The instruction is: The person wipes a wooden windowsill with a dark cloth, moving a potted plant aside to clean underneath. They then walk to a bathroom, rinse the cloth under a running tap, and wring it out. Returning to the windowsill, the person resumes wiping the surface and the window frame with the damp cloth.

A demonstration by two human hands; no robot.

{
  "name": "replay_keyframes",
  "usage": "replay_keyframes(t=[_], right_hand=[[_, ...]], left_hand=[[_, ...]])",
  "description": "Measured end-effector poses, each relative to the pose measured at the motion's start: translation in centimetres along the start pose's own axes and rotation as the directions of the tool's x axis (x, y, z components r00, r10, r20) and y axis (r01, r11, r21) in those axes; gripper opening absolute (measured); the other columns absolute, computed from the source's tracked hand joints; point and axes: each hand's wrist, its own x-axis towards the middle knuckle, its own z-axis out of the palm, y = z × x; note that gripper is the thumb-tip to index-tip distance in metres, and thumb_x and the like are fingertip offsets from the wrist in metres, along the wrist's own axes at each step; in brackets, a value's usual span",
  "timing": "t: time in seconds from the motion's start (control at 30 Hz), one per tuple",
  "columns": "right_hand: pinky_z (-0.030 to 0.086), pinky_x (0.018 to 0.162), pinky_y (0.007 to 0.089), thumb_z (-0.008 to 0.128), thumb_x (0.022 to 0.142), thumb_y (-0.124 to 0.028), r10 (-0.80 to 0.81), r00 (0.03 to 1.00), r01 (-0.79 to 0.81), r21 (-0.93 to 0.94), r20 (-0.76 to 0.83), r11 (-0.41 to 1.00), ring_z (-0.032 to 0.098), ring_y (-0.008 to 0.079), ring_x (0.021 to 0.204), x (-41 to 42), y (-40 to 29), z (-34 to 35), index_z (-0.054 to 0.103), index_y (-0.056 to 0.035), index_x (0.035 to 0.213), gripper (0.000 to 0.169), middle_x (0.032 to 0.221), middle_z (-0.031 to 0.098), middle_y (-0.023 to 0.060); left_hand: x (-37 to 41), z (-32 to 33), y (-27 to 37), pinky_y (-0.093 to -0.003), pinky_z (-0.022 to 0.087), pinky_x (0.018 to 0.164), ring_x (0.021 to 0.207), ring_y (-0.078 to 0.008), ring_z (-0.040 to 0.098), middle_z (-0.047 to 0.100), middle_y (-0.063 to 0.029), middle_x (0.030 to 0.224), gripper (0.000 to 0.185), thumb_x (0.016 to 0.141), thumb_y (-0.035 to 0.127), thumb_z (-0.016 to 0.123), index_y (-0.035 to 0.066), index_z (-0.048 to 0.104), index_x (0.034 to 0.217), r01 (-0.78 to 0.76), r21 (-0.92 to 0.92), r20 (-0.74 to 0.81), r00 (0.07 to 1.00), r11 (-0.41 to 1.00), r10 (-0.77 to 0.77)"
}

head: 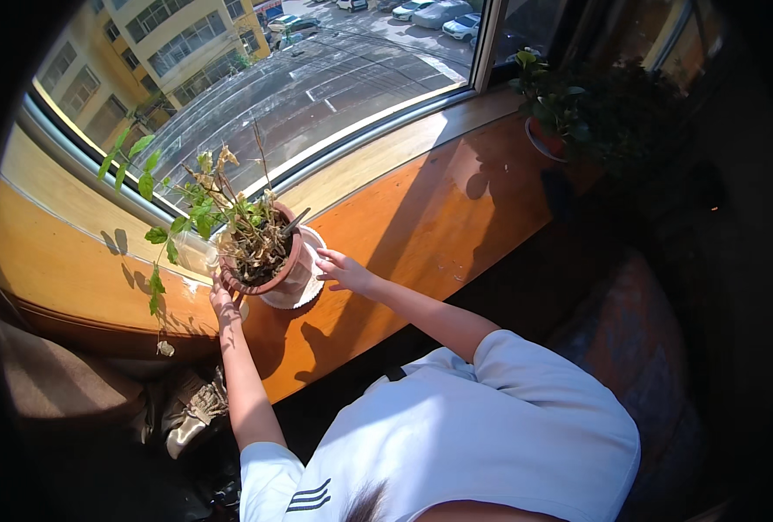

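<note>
A brown flowerpot with dark soil, dried leaves and some green stems stands on a white saucer with a scalloped rim, on the orange wooden window ledge. My left hand is at the pot's left side, fingers against or close to its wall; part of them is hidden. On the other side my right hand is spread, its fingertips at the saucer's edge, holding nothing. A dark pointed object sticks up from the soil by the pot's rim. Behind the left hand is a clear container, partly hidden.
The wooden ledge curves along the window frame. A second potted plant stands at its far right end, partly in shadow. Below the left part are a brown cushioned surface and a shiny shoe. Parked cars show outside.
</note>
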Motion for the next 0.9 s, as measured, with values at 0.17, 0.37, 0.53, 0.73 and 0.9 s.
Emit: replay_keyframes(t=[0.17, 0.37, 0.53, 0.73, 0.9], right_hand=[[0.045, 0.053, 0.0215, 0.053, 0.099, -0.028, -0.224, 0.794, 0.269, -0.004, -0.566, 0.963, 0.057, 0.0079, 0.054, -9.4, 3.5, -14.9, 0.060, -0.0019, 0.070, 0.040, 0.060, 0.058, 0.0009], [0.043, 0.100, 0.0471, 0.057, 0.095, -0.028, -0.753, 0.370, -0.326, -0.835, -0.545, 0.444, 0.056, 0.0291, 0.117, -17.5, 0.1, -36.0, 0.061, -0.0069, 0.119, 0.032, 0.116, 0.065, 0.0121], [0.022, 0.113, 0.0577, 0.056, 0.093, -0.039, -0.609, 0.643, -0.516, -0.850, -0.464, 0.103, 0.029, 0.0348, 0.140, -17.6, -2.0, -51.3, 0.042, -0.0132, 0.143, 0.058, 0.151, 0.032, 0.0174], [0.021, 0.113, 0.0566, 0.049, 0.094, -0.029, -0.489, 0.765, -0.356, -0.908, -0.420, 0.223, 0.030, 0.0402, 0.138, -10.0, 1.0, -48.1, 0.046, -0.0043, 0.139, 0.050, 0.151, 0.031, 0.0192], [0.025, 0.113, 0.0511, 0.061, 0.082, -0.017, -0.492, 0.842, 0.382, -0.888, 0.221, 0.255, 0.035, 0.0374, 0.135, -3.7, 2.5, -32.9, 0.055, -0.0096, 0.128, 0.047, 0.145, 0.040, 0.0173]], left_hand=[[-4.1, -5.0, -3.5, -0.0200, 0.046, 0.059, 0.073, -0.0110, 0.061, 0.067, 0.0002, 0.093, 0.029, 0.098, 0.033, 0.052, 0.012, 0.068, 0.108, -0.313, -0.216, -0.402, 0.892, 0.925, 0.207], [-13.8, 4.0, -2.4, -0.0227, 0.027, 0.043, 0.050, -0.0086, 0.035, 0.048, 0.0014, 0.064, 0.018, 0.090, 0.013, 0.052, 0.004, 0.066, 0.087, -0.598, -0.076, -0.788, 0.526, 0.798, 0.320], [-16.1, 14.0, -4.0, -0.0241, 0.035, 0.051, 0.056, -0.0112, 0.042, 0.047, -0.0005, 0.064, 0.024, 0.094, 0.014, 0.048, -0.002, 0.064, 0.089, -0.719, 0.323, -0.616, 0.334, 0.615, 0.714], [-21.5, 29.1, -8.3, -0.0247, 0.034, 0.050, 0.055, -0.0102, 0.041, 0.045, 0.0004, 0.061, 0.027, 0.095, 0.020, 0.049, -0.003, 0.063, 0.090, -0.649, 0.365, -0.436, 0.514, 0.667, 0.739], [-26.1, 39.7, -9.8, -0.0210, 0.033, 0.049, 0.055, -0.0086, 0.042, 0.050, -0.0018, 0.064, 0.024, 0.099, 0.018, 0.048, -0.002, 0.059, 0.092, -0.566, 0.142, -0.276, 0.766, 0.812, 0.581]])
